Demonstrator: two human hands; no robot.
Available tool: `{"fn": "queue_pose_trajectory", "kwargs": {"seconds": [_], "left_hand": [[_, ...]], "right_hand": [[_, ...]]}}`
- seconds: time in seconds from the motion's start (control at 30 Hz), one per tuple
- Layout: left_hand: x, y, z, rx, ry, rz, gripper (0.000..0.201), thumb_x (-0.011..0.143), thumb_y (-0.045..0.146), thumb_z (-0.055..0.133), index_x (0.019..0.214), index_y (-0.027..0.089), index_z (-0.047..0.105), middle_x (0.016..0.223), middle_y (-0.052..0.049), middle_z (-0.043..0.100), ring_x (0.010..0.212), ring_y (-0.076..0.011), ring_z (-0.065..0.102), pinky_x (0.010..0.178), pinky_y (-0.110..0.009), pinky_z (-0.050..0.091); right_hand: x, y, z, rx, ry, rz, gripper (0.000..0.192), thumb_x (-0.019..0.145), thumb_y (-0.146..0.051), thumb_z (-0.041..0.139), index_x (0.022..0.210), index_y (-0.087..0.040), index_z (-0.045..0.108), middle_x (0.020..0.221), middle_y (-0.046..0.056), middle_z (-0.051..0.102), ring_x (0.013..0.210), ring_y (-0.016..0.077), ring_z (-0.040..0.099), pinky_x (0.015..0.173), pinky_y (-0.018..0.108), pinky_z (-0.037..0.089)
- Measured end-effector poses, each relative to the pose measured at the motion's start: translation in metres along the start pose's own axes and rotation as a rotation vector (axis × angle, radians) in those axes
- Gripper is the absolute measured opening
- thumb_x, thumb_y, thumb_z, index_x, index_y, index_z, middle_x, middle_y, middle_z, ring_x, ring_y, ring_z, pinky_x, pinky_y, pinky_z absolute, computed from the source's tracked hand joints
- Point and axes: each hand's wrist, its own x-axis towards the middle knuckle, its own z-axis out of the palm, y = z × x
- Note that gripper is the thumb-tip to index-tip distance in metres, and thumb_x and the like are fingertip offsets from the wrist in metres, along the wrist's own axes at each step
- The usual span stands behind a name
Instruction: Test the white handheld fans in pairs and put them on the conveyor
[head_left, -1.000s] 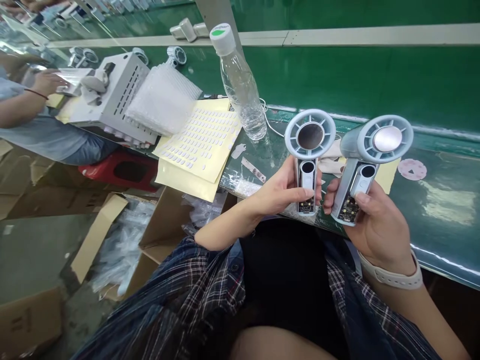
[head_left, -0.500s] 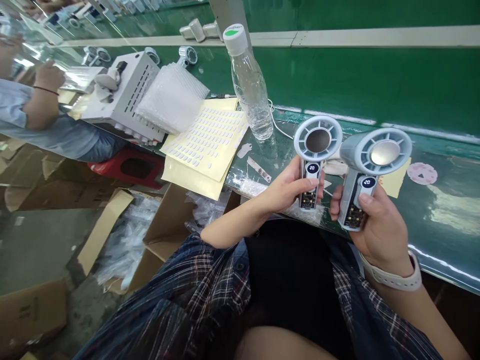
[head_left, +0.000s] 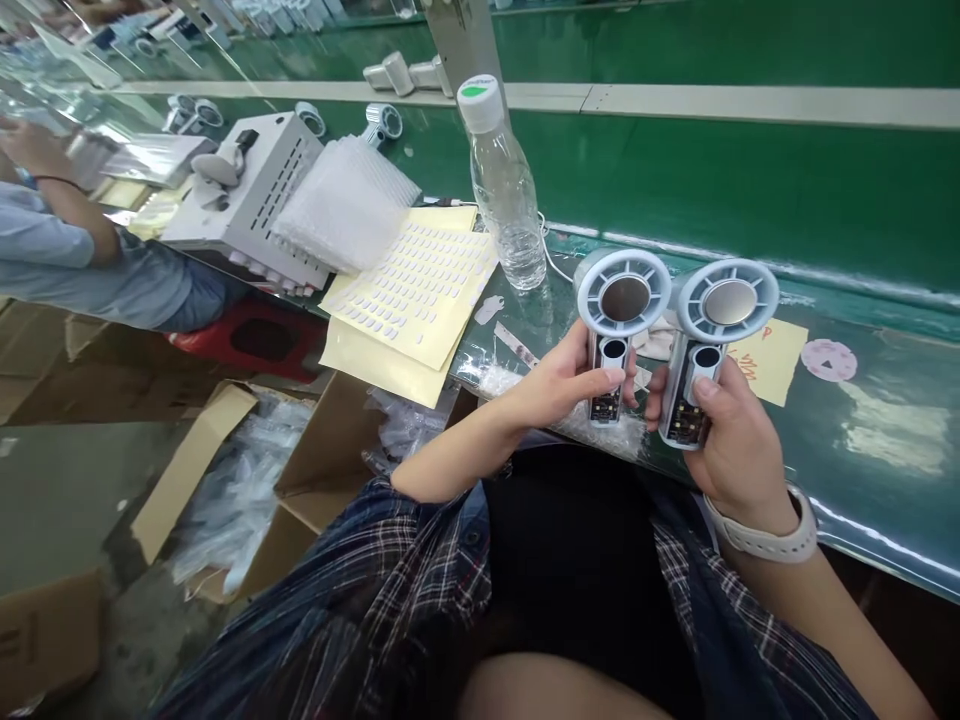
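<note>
My left hand (head_left: 574, 380) is closed around the handle of a pale blue handheld fan (head_left: 651, 290), its thumb on the front below a dark round display. A second handheld fan (head_left: 765, 290) of the same kind, with a silvery centre disc, is gripped in my right hand (head_left: 739, 430), thumb by its button. Both fans stand nearly upright side by side above the table edge, apart from each other. Circuit boards show in their uncovered handle fronts, and both displays are dark. A wristband (head_left: 772, 535) is on my right wrist.
A water bottle (head_left: 504, 190) stands behind sticker sheets (head_left: 405, 330). Bubble-wrap bags (head_left: 349, 200) lean on a white metal box (head_left: 259, 180). At left sits a person in a blue sleeve (head_left: 52, 230). An open carton (head_left: 322, 460) with plastic bags is below. A yellow note (head_left: 784, 360) lies at right.
The "20" shown on both fan displays has gone dark. Both hands have shifted slightly left with the fans, and the right fan's head has turned more toward me.
</note>
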Motion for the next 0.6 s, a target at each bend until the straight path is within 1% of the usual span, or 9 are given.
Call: {"fn": "queue_pose_trajectory", "kwargs": {"seconds": [0.13,0.23,0.33,0.47,0.53,0.6], "left_hand": [[0.000,0.001,-0.001,-0.009,0.074,-0.003,0.053,0.086,0.052,0.082,0.112,0.023,0.047,0.104,-0.002,0.063,0.080,-0.0160,0.066,0.084,-0.038,0.056],[0.000,0.000,-0.001,-0.025,0.086,-0.014,0.057,0.082,0.052,0.085,0.115,0.023,0.049,0.105,-0.003,0.065,0.081,-0.0176,0.068,0.085,-0.039,0.055],[-0.001,-0.001,-0.001,-0.019,0.093,-0.018,0.060,0.079,0.053,0.087,0.115,0.022,0.050,0.107,-0.005,0.068,0.086,-0.0203,0.070,0.083,-0.039,0.057],[-0.001,-0.006,-0.004,-0.007,0.124,-0.014,0.062,0.079,0.054,0.090,0.116,0.021,0.053,0.110,-0.009,0.073,0.092,-0.0234,0.075,0.091,-0.044,0.061],[0.000,-0.010,-0.007,-0.010,0.161,-0.001,0.069,0.073,0.060,0.093,0.115,0.021,0.055,0.107,-0.009,0.075,0.097,-0.0257,0.076,0.095,-0.045,0.060],[0.003,-0.016,-0.009,-0.049,0.195,-0.023,0.078,0.066,0.079,0.089,0.107,0.020,0.058,0.097,-0.009,0.074,0.098,-0.0282,0.075,0.093,-0.045,0.060]], "right_hand": [[0.000,0.001,0.002,0.016,0.000,0.009,0.022,0.092,-0.046,0.071,0.103,-0.027,0.066,0.092,0.003,0.068,0.066,0.0176,0.061,0.052,0.031,0.052],[-0.001,0.002,0.003,0.003,-0.031,-0.004,0.019,0.093,-0.045,0.070,0.102,-0.028,0.067,0.090,0.003,0.067,0.064,0.0187,0.059,0.051,0.033,0.050],[-0.001,0.001,0.003,0.010,-0.062,-0.016,0.016,0.094,-0.043,0.069,0.101,-0.029,0.068,0.089,0.003,0.066,0.064,0.0196,0.058,0.050,0.034,0.050],[0.000,0.002,0.004,0.019,-0.015,-0.007,0.016,0.094,-0.043,0.069,0.096,-0.027,0.068,0.087,0.003,0.068,0.061,0.0184,0.058,0.050,0.033,0.050],[0.000,0.005,0.009,0.032,-0.022,0.005,0.018,0.095,-0.044,0.068,0.102,-0.027,0.068,0.088,0.003,0.068,0.062,0.0193,0.060,0.051,0.034,0.051],[0.000,0.007,0.016,0.037,-0.064,-0.006,0.023,0.097,-0.045,0.065,0.114,-0.030,0.066,0.091,0.003,0.069,0.064,0.0208,0.061,0.053,0.036,0.052]]}}
